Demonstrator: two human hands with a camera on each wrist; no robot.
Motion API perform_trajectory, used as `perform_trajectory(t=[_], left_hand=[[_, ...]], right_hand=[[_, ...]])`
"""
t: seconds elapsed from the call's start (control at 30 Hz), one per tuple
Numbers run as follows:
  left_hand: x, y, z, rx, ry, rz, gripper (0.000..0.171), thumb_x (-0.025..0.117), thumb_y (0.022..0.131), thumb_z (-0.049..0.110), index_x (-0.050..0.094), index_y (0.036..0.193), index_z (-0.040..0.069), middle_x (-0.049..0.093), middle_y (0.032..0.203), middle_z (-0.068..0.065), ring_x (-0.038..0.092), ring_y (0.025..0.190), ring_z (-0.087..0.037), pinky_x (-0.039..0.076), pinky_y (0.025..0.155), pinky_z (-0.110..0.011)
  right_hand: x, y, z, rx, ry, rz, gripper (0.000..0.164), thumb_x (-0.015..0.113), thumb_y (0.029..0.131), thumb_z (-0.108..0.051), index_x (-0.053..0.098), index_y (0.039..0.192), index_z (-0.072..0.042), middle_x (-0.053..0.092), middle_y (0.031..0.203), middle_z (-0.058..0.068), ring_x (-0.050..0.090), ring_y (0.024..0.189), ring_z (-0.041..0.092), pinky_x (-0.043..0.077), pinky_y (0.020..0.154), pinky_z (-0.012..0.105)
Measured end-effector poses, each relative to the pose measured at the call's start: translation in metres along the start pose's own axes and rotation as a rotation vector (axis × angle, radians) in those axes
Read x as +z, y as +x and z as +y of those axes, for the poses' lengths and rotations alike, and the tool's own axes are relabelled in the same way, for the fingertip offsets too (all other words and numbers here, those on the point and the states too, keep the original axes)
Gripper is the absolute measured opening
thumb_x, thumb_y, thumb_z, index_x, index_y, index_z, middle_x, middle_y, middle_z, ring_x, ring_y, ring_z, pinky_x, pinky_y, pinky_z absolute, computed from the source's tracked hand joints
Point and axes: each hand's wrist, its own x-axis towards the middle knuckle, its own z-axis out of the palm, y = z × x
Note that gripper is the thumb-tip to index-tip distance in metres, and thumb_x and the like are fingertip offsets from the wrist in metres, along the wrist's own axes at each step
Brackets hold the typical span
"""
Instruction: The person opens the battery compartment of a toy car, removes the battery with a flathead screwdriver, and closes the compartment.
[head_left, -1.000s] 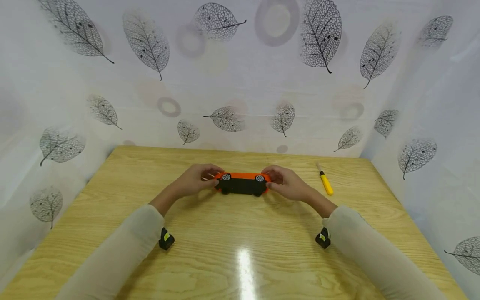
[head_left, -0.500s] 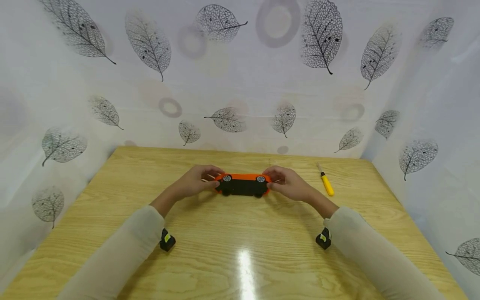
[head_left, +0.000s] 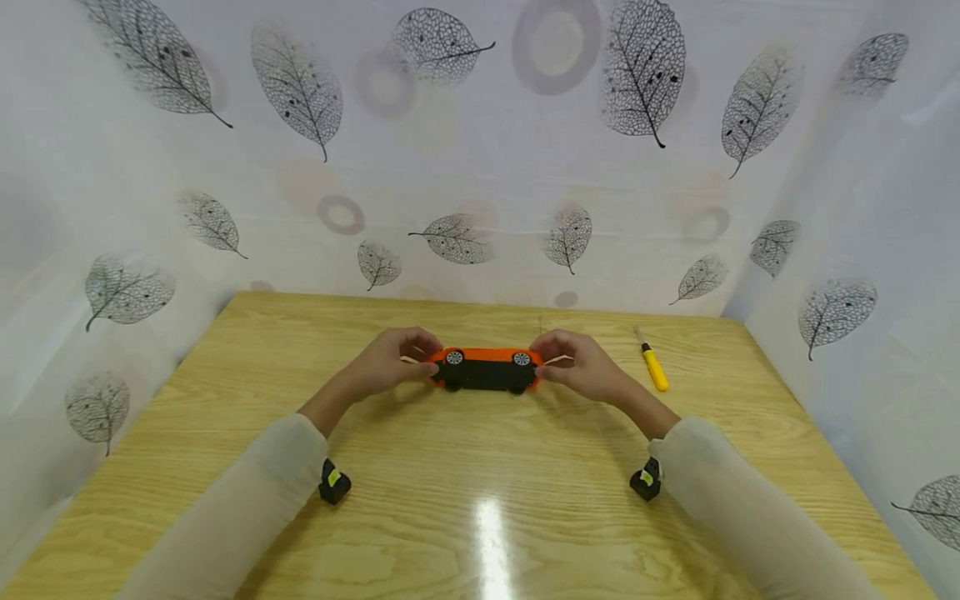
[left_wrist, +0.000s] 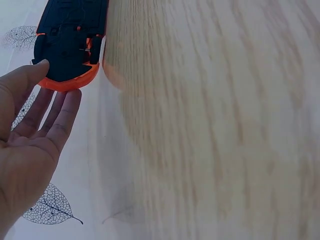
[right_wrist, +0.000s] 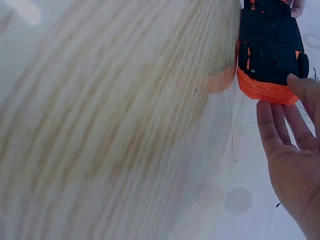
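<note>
An orange toy car [head_left: 486, 371] is tipped on its side at the middle of the table, its black underside facing me and its wheels showing. My left hand [head_left: 390, 362] pinches the car's left end, thumb on the black base and fingers behind the orange body. At the opposite end my right hand [head_left: 577, 365] holds it the same way. In the left wrist view the thumb presses the edge of the car's base [left_wrist: 70, 45]. A thin wire or hair-like strand hangs from the car [right_wrist: 272, 45] in the right wrist view.
A yellow-handled screwdriver [head_left: 654, 367] lies to the right of my right hand on the wooden table [head_left: 420, 500]. Leaf-patterned cloth [head_left: 480, 167] rises behind the table and along both sides. Black wrist devices [head_left: 333, 482] sit under each sleeve cuff.
Both hands keep their hold on the toy car, which stays almost in place. The fingers of both hands shift slightly outward at its ends.
</note>
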Motion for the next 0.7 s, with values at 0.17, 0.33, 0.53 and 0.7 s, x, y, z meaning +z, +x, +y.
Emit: perform_trajectory(t=[0.17,0.33,0.53,0.7], left_hand=[[0.002,0.000,0.000,0.001,-0.020,0.031,0.029,0.074,0.096,0.011,0.066,0.124,0.006,0.067,0.123,-0.010,0.065,0.112,-0.027,0.057,0.095,-0.041],[0.003,0.000,-0.001,-0.022,-0.045,0.055,0.028,0.074,0.097,0.015,0.067,0.123,0.009,0.067,0.123,-0.009,0.065,0.112,-0.028,0.058,0.091,-0.040],[0.001,-0.001,0.001,-0.044,-0.083,0.100,0.028,0.073,0.098,0.018,0.069,0.124,0.011,0.068,0.124,-0.009,0.065,0.111,-0.027,0.059,0.090,-0.044],[-0.002,0.000,0.003,-0.021,-0.145,0.122,0.027,0.070,0.100,0.014,0.069,0.125,0.008,0.066,0.125,-0.012,0.065,0.108,-0.029,0.060,0.090,-0.048]], right_hand=[[0.001,0.001,0.001,-0.011,0.012,0.011,0.031,0.071,0.096,-0.002,0.064,0.126,-0.001,0.065,0.118,0.018,0.064,0.107,0.033,0.060,0.087,0.029],[0.002,0.001,-0.002,-0.007,0.017,0.029,0.029,0.070,0.096,-0.002,0.065,0.125,0.000,0.066,0.116,0.019,0.064,0.106,0.032,0.061,0.086,0.029],[-0.001,0.002,-0.007,-0.008,-0.008,0.053,0.029,0.071,0.098,-0.008,0.067,0.126,-0.004,0.067,0.121,0.016,0.066,0.106,0.029,0.061,0.085,0.031],[-0.004,0.006,-0.010,-0.003,-0.022,0.061,0.029,0.070,0.099,-0.014,0.067,0.128,-0.009,0.069,0.119,0.011,0.067,0.104,0.026,0.060,0.086,0.047]])
